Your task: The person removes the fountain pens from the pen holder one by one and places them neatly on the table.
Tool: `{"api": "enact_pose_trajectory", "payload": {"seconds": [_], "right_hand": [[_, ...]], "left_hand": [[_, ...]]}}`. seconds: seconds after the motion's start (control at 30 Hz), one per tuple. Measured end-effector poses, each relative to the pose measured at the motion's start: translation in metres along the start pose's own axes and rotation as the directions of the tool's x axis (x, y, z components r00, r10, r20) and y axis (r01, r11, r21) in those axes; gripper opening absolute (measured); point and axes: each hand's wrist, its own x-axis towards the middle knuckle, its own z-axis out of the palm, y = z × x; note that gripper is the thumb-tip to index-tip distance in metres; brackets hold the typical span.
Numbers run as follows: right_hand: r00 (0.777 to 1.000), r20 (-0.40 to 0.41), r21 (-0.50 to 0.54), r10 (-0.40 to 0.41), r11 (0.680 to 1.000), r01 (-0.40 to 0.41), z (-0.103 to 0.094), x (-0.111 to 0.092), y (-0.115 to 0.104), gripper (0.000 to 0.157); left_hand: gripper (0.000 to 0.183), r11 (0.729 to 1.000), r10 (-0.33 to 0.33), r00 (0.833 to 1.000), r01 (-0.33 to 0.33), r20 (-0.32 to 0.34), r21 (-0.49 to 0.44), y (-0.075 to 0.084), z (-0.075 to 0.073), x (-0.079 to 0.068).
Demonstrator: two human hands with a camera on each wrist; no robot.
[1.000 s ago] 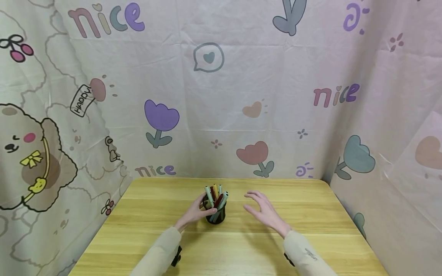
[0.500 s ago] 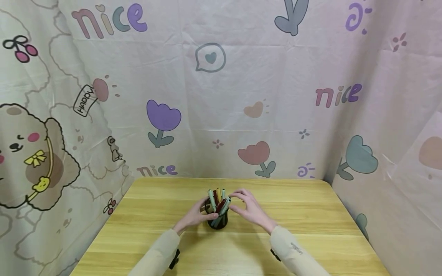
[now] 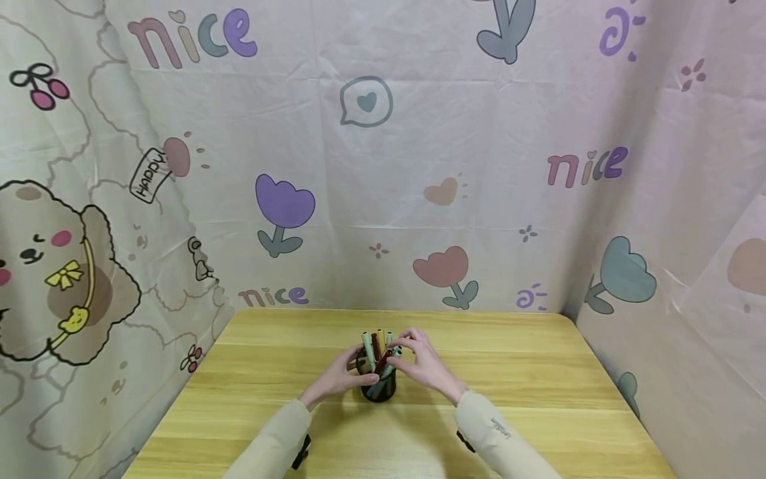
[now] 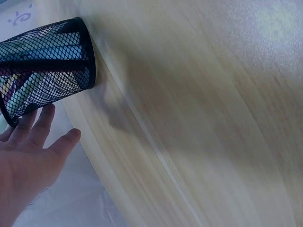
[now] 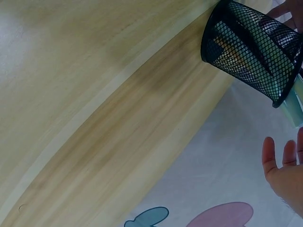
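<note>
from the head view i see the mesh cup (image 3: pixel 381 389) at six o'clock; my left hand (image 3: pixel 337 378), fingers fairly straight, touches its nine-o'clock side: steady it lightly. right hand (image 3: pixel 423 360) at two, by the markers (image 3: pixel 368 344); pinching or not, i can't tell. draw straight up.

Pens (image 3: pixel 376 345) in cup (image 3: pixel 380 392) — on table (image 3: pixel 509 362)

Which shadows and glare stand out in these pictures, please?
Head: soft shadows on the wooden table, a darker band down the patterned cloth at right; left wrist: speckled glare at the frame's top right, a broad soft shadow beside the mesh cup; right wrist: a faint bright patch at the left edge.
</note>
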Motion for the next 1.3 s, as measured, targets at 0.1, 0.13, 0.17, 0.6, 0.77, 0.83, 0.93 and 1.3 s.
{"api": "enact_pose_trajectory", "payload": {"seconds": [0.1, 0.13, 0.17, 0.6, 0.77, 0.83, 0.93, 1.3], "right_hand": [[1.000, 0.005, 0.011, 0.020, 1.000, -0.020, 0.001, 0.001, 0.000, 0.031], [1.000, 0.007, 0.011, 0.024, 1.000, -0.024, 0.001, 0.001, -0.001, 0.030], [1.000, 0.007, 0.011, 0.027, 1.000, -0.027, 0.002, 0.001, -0.001, 0.029], [1.000, -0.012, -0.036, 0.000, 0.999, -0.001, 0.006, 0.004, -0.004, 0.019], [0.999, -0.036, -0.021, -0.006, 1.000, 0.005, 0.006, 0.004, -0.004, 0.018], [0.998, -0.055, -0.002, -0.006, 1.000, 0.006, 0.005, 0.003, -0.005, 0.019], [0.995, -0.096, 0.029, -0.016, 0.999, 0.019, 0.002, 0.003, -0.005, 0.019], [0.976, -0.217, 0.146, 0.005, 0.989, 0.027, -0.006, 0.001, -0.005, 0.021]], "left_hand": [[0.093, 1.000, -0.007, 1.000, 0.007, -0.003, 0.003, 0.000, 0.000, 0.000], [0.094, 1.000, -0.007, 1.000, 0.007, -0.003, 0.003, 0.000, 0.000, 0.000], [0.094, 1.000, -0.010, 1.000, 0.010, -0.003, 0.004, 0.000, 0.000, 0.000], [0.093, 1.000, -0.003, 1.000, 0.003, -0.002, -0.010, 0.000, 0.001, 0.000], [0.093, 1.000, -0.007, 1.000, 0.007, -0.004, -0.017, 0.001, 0.002, 0.000], [0.093, 1.000, -0.010, 1.000, 0.010, -0.002, -0.020, 0.001, 0.002, 0.000], [0.094, 1.000, -0.013, 1.000, 0.013, -0.002, -0.023, 0.001, 0.002, -0.001], [0.095, 1.000, -0.017, 1.000, 0.017, -0.010, -0.014, 0.000, 0.000, -0.001]]}}
